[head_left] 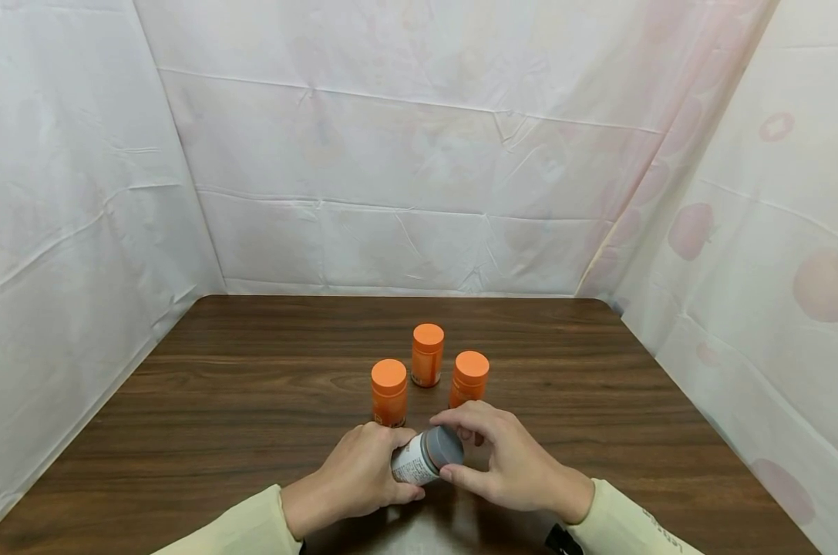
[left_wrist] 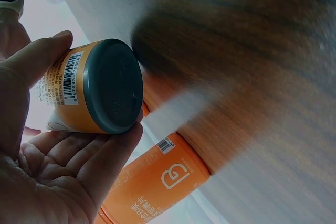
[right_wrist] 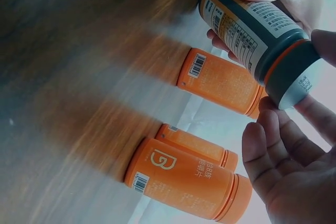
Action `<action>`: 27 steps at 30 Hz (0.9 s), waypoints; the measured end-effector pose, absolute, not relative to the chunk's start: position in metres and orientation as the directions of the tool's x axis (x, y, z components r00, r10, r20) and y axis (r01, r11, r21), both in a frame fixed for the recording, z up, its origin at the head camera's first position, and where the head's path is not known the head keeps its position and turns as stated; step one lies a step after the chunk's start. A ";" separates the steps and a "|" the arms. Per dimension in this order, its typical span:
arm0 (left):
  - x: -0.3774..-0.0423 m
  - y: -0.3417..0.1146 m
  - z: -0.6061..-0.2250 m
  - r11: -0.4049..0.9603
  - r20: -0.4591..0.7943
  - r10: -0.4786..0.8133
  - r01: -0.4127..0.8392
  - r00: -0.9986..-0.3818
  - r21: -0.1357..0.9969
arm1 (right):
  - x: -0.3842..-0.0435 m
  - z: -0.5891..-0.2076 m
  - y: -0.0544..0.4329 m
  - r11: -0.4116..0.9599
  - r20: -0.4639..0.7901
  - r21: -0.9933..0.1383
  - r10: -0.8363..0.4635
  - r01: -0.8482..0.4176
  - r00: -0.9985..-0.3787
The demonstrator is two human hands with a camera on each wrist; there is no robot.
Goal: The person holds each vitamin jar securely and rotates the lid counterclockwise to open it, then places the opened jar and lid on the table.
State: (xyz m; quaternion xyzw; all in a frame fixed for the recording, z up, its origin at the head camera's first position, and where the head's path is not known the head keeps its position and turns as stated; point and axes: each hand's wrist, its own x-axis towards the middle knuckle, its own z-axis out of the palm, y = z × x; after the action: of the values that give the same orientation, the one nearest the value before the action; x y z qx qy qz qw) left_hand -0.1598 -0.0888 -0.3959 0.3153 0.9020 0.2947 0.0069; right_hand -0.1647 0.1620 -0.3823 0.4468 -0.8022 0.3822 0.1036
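My left hand (head_left: 365, 470) grips a dark grey-green pill bottle (head_left: 413, 462) with a white and orange label, tilted with its cap toward the right. In the left wrist view the thumb lies on one side of the bottle (left_wrist: 79, 90), fingers beneath, and its dark base faces the camera. My right hand (head_left: 505, 459) is at the bottle's grey cap (head_left: 445, 447), thumb on one side and curled fingers on the other. The right wrist view shows fingertips right at the edge of this cap (right_wrist: 294, 74), below which runs a thin orange ring.
Three orange bottles stand upright on the dark wood table (head_left: 266, 385) beyond my hands: a left one (head_left: 388, 393), a farther middle one (head_left: 427, 354) and a right one (head_left: 469, 378), partly hidden by my right hand. White cloth (head_left: 391, 177) walls surround the back and sides.
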 end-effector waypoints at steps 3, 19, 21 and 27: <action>-0.160 -0.089 -0.396 0.628 0.175 0.573 0.566 -0.801 0.534 | -0.165 -0.382 0.162 0.285 0.529 -0.496 -0.650 -0.820 -0.546; -0.159 -0.089 -0.395 0.626 0.180 0.576 0.572 -0.797 0.531 | -0.164 -0.382 0.161 0.255 0.546 -0.466 -0.671 -0.848 -0.502; -0.159 -0.089 -0.395 0.626 0.183 0.574 0.573 -0.798 0.529 | -0.164 -0.381 0.159 0.265 0.556 -0.459 -0.659 -0.848 -0.507; -0.159 -0.089 -0.395 0.624 0.187 0.575 0.575 -0.797 0.529 | -0.163 -0.382 0.158 0.343 0.525 -0.505 -0.606 -0.792 -0.597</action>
State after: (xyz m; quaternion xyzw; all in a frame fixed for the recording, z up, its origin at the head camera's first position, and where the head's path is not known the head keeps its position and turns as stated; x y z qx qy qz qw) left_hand -0.1587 -0.0895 -0.3955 0.3189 0.9011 0.2938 0.0000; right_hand -0.1628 0.1584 -0.3821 0.4315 -0.8101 0.3774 0.1231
